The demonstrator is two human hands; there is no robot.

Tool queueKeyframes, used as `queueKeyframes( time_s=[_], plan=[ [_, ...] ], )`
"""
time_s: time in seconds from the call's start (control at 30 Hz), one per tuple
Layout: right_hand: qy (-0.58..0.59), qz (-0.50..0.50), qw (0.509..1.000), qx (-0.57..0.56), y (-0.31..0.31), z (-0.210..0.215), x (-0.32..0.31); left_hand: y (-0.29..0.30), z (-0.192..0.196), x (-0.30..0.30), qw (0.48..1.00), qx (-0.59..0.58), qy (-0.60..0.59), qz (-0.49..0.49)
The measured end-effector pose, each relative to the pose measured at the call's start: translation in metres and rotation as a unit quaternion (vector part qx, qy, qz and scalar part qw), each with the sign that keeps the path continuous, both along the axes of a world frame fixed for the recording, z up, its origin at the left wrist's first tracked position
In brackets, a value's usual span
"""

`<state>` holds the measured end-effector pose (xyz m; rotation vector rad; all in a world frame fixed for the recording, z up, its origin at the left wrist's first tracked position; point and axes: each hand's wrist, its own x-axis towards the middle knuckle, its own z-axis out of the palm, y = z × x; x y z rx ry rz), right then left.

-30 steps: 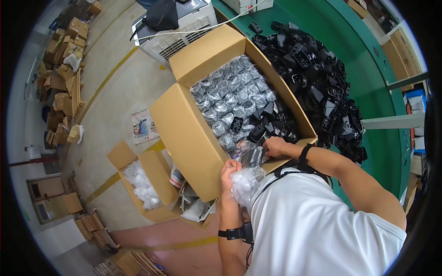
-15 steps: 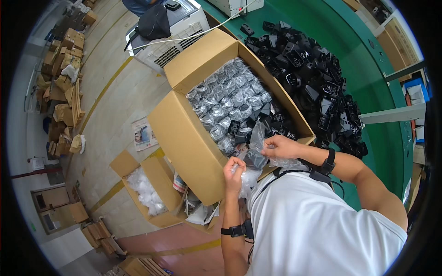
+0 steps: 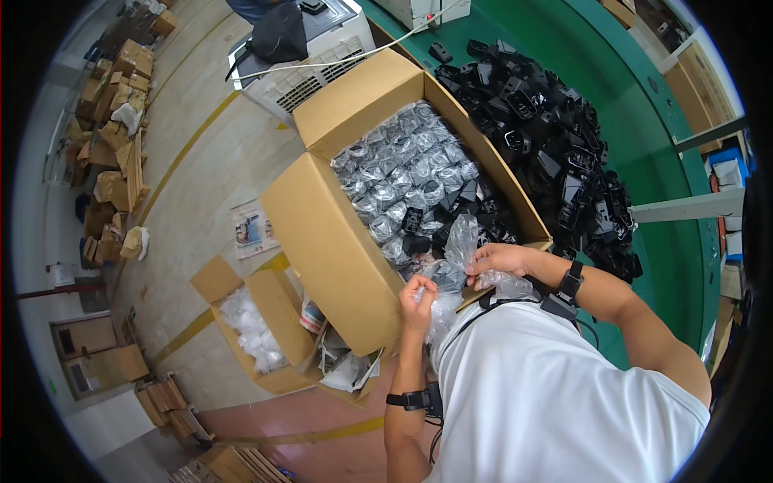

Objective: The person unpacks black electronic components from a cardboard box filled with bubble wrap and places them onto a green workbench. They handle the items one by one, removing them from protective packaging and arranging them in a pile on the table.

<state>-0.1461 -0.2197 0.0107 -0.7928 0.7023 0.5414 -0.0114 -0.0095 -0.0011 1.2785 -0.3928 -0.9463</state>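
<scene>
At the near end of a large open carton (image 3: 322, 241), my left hand (image 3: 416, 303) is closed in a pinch on a crumpled clear plastic bag (image 3: 461, 240). My right hand (image 3: 498, 259) pinches the same filmy plastic a little to the right, and part of the bag stands up between the two hands. Whether anything sits inside the bag I cannot make out. Within the carton, several rows of plastic-wrapped dark parts (image 3: 411, 165) fill the far side. Loose black plastic housings (image 3: 413, 219) lie nearer to my hands.
A big heap of black plastic housings (image 3: 555, 145) covers part of the green table (image 3: 652, 161) to the right. On the left, a smaller carton (image 3: 282, 310) holds clear plastic bags (image 3: 254, 330). Beyond the large carton stands a white appliance (image 3: 322, 72) with a black bag (image 3: 279, 34) on top.
My right hand has dropped slightly toward me, still on the plastic. The bag's upper part now stands more upright and puffed. The left hand keeps its pinch, and the whole view has shifted slightly.
</scene>
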Motion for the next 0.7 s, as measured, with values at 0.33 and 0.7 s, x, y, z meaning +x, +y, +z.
queueKeyframes(
  time_s=[0.33,0.7],
  plan=[
    [-0.051,-0.021,0.990,0.131,-0.011,-0.037,0.001,0.010,-0.009,0.010,0.987,-0.058,0.136,-0.059],
    [-0.136,0.180,0.854,-0.468,-0.021,0.021,0.007,-0.008,0.020,0.011,0.954,0.085,-0.275,-0.087]
  ],
)
